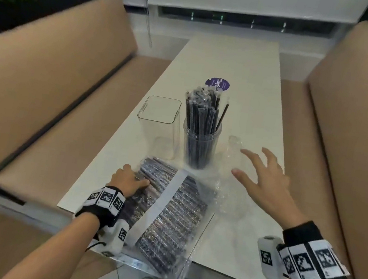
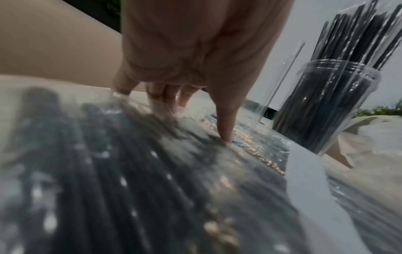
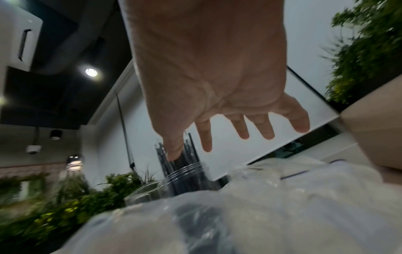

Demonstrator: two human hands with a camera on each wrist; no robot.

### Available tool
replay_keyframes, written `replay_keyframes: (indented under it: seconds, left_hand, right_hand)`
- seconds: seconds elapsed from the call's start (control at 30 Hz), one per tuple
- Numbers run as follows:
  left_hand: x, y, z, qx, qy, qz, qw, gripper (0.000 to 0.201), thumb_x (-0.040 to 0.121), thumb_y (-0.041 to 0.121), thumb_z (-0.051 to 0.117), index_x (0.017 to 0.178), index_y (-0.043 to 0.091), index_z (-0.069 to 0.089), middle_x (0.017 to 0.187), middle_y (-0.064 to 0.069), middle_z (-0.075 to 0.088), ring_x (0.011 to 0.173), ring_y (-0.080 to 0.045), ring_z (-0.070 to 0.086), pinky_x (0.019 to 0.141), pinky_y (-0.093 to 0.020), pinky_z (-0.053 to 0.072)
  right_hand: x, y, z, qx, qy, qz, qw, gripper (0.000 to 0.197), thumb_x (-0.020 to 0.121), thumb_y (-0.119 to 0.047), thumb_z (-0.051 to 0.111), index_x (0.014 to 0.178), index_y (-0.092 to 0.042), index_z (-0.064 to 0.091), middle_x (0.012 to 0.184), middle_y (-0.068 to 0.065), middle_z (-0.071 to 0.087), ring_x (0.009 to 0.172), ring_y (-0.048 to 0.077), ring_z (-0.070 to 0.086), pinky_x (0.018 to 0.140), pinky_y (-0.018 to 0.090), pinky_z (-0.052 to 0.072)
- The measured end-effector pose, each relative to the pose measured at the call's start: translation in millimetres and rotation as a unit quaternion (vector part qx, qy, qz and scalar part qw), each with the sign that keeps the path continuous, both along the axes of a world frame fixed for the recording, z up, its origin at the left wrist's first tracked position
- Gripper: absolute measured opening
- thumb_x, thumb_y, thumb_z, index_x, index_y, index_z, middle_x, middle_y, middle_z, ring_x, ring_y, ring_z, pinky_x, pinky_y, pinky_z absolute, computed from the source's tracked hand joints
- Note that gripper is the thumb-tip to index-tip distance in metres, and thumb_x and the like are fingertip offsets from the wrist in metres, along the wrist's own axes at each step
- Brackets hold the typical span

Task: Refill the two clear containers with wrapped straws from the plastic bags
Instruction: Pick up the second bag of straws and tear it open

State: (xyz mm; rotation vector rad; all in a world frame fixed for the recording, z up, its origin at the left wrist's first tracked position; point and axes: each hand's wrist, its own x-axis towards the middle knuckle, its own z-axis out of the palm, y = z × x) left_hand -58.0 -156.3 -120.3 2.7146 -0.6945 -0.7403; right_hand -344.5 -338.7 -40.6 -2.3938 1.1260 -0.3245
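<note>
One container left: round jar (image 1: 199, 144) full, square container (image 1: 159, 122) empty. Left hand (image 1: 127, 180) presses, probably grips, full bag (image 1: 164, 215) at table's (image 1: 234, 59) near edge; right hand (image 1: 264, 174) splayed, holding nothing. Next: open bag.

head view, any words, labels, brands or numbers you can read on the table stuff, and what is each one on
"ClayG": white letters on the round purple sticker on the table, behind the round container of straws; it may continue behind the straw tops.
Smaller print on that sticker: too small to read.
White band on the bag of wrapped straws: no text visible.
Wrist bands: black-and-white coded squares only, no words.
</note>
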Motion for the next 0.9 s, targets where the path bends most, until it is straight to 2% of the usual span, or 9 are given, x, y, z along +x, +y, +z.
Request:
replay_keyframes:
  seconds: [0.07, 0.13, 0.3, 0.4, 0.47, 0.6, 0.77, 0.83, 0.9]
  left_hand:
    - [6, 5, 0, -0.020, 0.023, 0.019, 0.999, 0.040, 0.082, 0.044, 0.072, 0.080, 0.008, 0.054, 0.080, -0.010, 0.058, 0.078, -0.027, 0.060, 0.063, -0.030, 0.042]
    - [16, 16, 0, -0.048, 0.065, 0.040, 0.996, 0.037, 0.084, 0.039, 0.071, 0.068, 0.011, 0.054, 0.069, -0.008, 0.057, 0.067, -0.022, 0.055, 0.059, -0.029, 0.035]
    - [43, 62, 18, -0.212, 0.200, 0.131, 0.948, 0.036, 0.090, 0.033, 0.065, 0.107, 0.004, 0.052, 0.088, -0.008, 0.060, 0.070, -0.022, 0.056, 0.062, -0.030, 0.042]
    - [66, 98, 36, -0.277, 0.224, 0.150, 0.922, 0.089, 0.072, 0.053, 0.075, 0.140, 0.007, 0.039, 0.121, -0.015, 0.063, 0.106, -0.034, 0.062, 0.097, -0.047, 0.046]
    - [79, 116, 47, -0.307, 0.225, 0.149, 0.913, 0.093, 0.067, 0.057, 0.074, 0.142, 0.012, 0.039, 0.131, -0.015, 0.060, 0.118, -0.036, 0.058, 0.106, -0.054, 0.040]
    - [89, 133, 65, -0.392, 0.241, 0.174, 0.870, 0.019, 0.094, 0.025, 0.057, 0.110, 0.015, 0.058, 0.108, -0.008, 0.067, 0.091, -0.020, 0.065, 0.076, -0.031, 0.056]
    - [100, 133, 75, -0.473, 0.270, 0.191, 0.817, 0.013, 0.099, 0.017, 0.048, 0.092, 0.019, 0.059, 0.077, 0.007, 0.075, 0.065, -0.004, 0.071, 0.057, -0.017, 0.058]
    - [108, 133, 77, -0.481, 0.271, 0.190, 0.812, 0.016, 0.099, 0.020, 0.048, 0.086, 0.020, 0.057, 0.075, 0.009, 0.074, 0.065, -0.005, 0.069, 0.058, -0.020, 0.058]
    - [114, 135, 77, -0.473, 0.268, 0.192, 0.817, 0.020, 0.098, 0.023, 0.050, 0.079, 0.021, 0.056, 0.074, 0.006, 0.073, 0.065, -0.010, 0.066, 0.057, -0.025, 0.056]
  right_hand:
    - [5, 12, -1, -0.009, 0.016, 0.035, 0.999, 0.053, 0.091, -0.061, 0.046, 0.141, -0.044, 0.038, 0.159, 0.009, 0.019, 0.148, 0.028, 0.018, 0.112, 0.059, 0.020]
    - [7, 17, -5, -0.003, 0.024, 0.060, 0.998, 0.052, 0.092, -0.057, 0.049, 0.141, -0.042, 0.040, 0.159, 0.008, 0.019, 0.149, 0.025, 0.014, 0.111, 0.059, 0.021]
    - [14, 17, -20, 0.020, 0.053, 0.078, 0.995, 0.050, 0.094, -0.051, 0.049, 0.142, -0.038, 0.040, 0.159, 0.009, 0.020, 0.148, 0.027, 0.019, 0.112, 0.059, 0.024]
    - [19, 16, -25, 0.030, 0.043, 0.078, 0.996, 0.046, 0.096, -0.044, 0.052, 0.140, -0.033, 0.045, 0.156, 0.008, 0.025, 0.144, 0.027, 0.028, 0.109, 0.054, 0.028]
    - [24, 17, -23, -0.018, -0.006, 0.076, 0.997, 0.038, 0.096, -0.034, 0.056, 0.133, -0.027, 0.054, 0.150, 0.010, 0.037, 0.138, 0.030, 0.039, 0.105, 0.052, 0.032]
    - [49, 35, -7, -0.127, -0.126, 0.110, 0.978, 0.027, 0.097, -0.020, 0.058, 0.123, -0.014, 0.062, 0.126, 0.008, 0.059, 0.116, 0.028, 0.057, 0.099, 0.044, 0.044]
    - [109, 84, 24, 0.125, -0.127, 0.151, 0.972, 0.048, 0.095, -0.049, 0.048, 0.137, -0.026, 0.047, 0.111, -0.015, 0.058, 0.095, -0.007, 0.055, 0.082, 0.008, 0.043]
    - [133, 98, 28, 0.167, -0.167, 0.147, 0.961, 0.017, 0.095, -0.042, 0.055, 0.107, -0.030, 0.056, 0.085, -0.018, 0.059, 0.075, -0.008, 0.057, 0.070, 0.012, 0.048]
    - [155, 107, 33, 0.187, -0.244, 0.147, 0.940, 0.023, 0.095, -0.030, 0.062, 0.088, -0.008, 0.059, 0.076, 0.004, 0.065, 0.071, 0.009, 0.063, 0.071, 0.033, 0.056]
